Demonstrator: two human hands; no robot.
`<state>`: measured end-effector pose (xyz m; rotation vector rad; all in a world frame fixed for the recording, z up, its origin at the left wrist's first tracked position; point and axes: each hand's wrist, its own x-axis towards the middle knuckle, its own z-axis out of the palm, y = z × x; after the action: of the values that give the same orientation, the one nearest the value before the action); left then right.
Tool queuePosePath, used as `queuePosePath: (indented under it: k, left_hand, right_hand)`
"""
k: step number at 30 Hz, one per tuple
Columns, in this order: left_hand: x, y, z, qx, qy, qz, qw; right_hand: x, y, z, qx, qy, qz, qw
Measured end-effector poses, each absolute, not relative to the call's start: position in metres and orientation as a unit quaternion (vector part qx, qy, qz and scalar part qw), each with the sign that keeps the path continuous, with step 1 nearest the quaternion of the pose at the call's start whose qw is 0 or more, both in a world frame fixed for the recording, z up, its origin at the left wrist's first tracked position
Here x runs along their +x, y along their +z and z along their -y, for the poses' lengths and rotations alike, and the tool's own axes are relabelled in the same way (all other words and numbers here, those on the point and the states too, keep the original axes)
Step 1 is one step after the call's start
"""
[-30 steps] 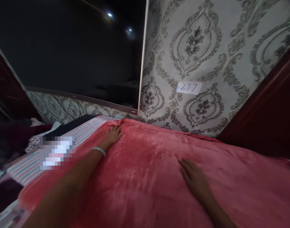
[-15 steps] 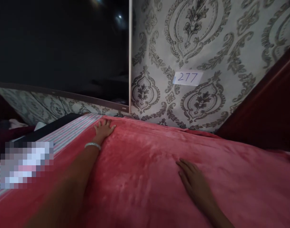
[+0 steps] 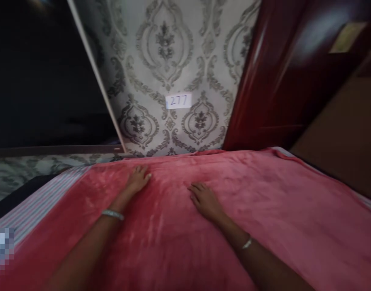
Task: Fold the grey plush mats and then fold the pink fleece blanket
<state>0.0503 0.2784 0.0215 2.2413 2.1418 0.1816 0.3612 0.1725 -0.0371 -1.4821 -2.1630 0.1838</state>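
Note:
A soft plush blanket, pinkish red, is spread over a wide flat surface, with light wrinkles and brushed streaks in its pile. Toward its far left part, my left hand rests palm down on the blanket with the fingers apart; a pale bracelet circles that wrist. Nearer the middle, my right hand lies flat on the same blanket, fingers stretched out and holding nothing. A thin metal bracelet shows on the right wrist. Along the left edge of the blanket runs a striped sheet.
Behind the blanket stands a wall with patterned wallpaper, bearing a paper label marked 277. A large dark screen hangs at left. Dark red glossy wood panelling rises at right, beside a brown panel.
The view has turned to the right, showing more wood panelling. My left hand has slid inward from the blanket's left edge, and the two hands are closer together.

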Motion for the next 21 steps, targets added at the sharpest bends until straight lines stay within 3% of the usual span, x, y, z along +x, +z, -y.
queuePosePath:
  k: [4, 11, 14, 17, 21]
  left_hand:
    - [0.146, 0.013, -0.275, 0.776, 0.084, -0.622, 0.056]
    - [0.220, -0.003, -0.274, 0.776, 0.061, -0.627, 0.001]
    - [0.221, -0.008, -0.279, 0.775, 0.049, -0.630, 0.001]
    - [0.218, -0.013, -0.285, 0.767, 0.055, -0.639, -0.002]
    - [0.209, -0.021, -0.287, 0.795, 0.093, -0.599, -0.008]
  right_hand:
    - [0.360, -0.023, -0.171, -0.548, 0.070, 0.796, 0.247]
    - [0.451, -0.001, -0.178, -0.613, 0.066, 0.734, 0.285]
    - [0.528, 0.003, -0.176, -0.675, 0.034, 0.691, 0.256]
    - [0.590, -0.005, -0.168, -0.766, 0.009, 0.618, 0.176]
    - [0.616, -0.025, -0.161, -0.796, 0.004, 0.593, 0.122]
